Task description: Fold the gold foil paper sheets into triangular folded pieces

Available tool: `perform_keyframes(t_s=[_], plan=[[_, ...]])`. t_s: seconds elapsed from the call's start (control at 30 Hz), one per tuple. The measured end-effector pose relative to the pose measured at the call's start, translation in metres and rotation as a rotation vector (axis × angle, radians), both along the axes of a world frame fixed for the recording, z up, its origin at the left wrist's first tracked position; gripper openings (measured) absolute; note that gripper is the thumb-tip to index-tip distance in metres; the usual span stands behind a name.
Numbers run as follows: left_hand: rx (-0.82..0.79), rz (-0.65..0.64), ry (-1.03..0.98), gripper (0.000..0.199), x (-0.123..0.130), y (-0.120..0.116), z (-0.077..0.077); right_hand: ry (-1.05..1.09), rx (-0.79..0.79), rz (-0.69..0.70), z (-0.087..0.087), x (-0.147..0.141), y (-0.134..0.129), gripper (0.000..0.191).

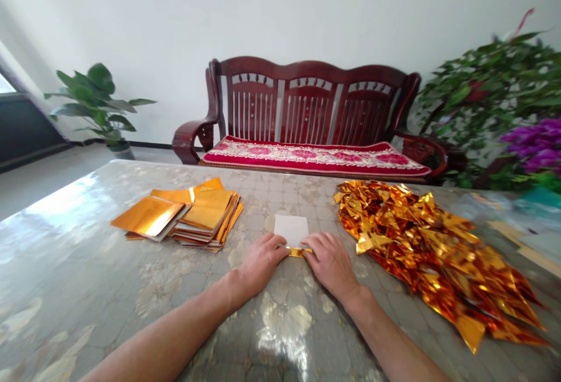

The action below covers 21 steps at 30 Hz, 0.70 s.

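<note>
Currently, the person's left hand (pixel 262 257) and right hand (pixel 331 260) are resting slightly apart, each pinching one end of the gold fold (pixel 298 252) along the near edge of a white-faced sheet (pixel 291 228). That sheet is lying on the tabletop (pixel 87 282), in from the middle of its far edge. A stack of gold sheets (pixel 205 211) is sitting toward the far left corner; a heap of folded gold foil (pixel 416 242) is spreading along the right side.

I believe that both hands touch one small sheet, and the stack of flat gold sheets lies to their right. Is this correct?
The side is wrong: the left hand and right hand do touch one small sheet, but the head view shows the stack of flat gold sheets to their left.
</note>
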<state>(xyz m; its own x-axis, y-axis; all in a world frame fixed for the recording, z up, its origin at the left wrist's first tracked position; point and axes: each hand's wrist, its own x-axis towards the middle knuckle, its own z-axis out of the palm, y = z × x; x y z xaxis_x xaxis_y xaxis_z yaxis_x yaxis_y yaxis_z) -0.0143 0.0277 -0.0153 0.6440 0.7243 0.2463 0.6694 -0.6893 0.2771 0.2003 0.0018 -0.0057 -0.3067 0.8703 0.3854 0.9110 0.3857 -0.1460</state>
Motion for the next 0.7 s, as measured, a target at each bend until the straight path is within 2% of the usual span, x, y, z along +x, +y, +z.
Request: perform_keyframes(t_s=[0.1,0.17,0.43,0.7], plan=[[0.015,-0.048,0.072,0.018,0.002,-0.003,0.001,-0.061,-0.002,0.194,0.001,-0.004,-0.004,0.019],[0.054,-0.049,0.115,0.016,0.002,-0.006,0.003,-0.087,-0.004,0.238,0.001,-0.005,-0.005,0.020],[0.146,-0.007,0.324,0.015,0.000,-0.022,0.006,-0.152,-0.006,0.206,0.001,0.000,-0.009,0.018],[0.138,0.010,0.372,0.017,-0.002,-0.028,0.009,-0.167,-0.025,0.137,0.005,0.017,-0.010,0.028]])
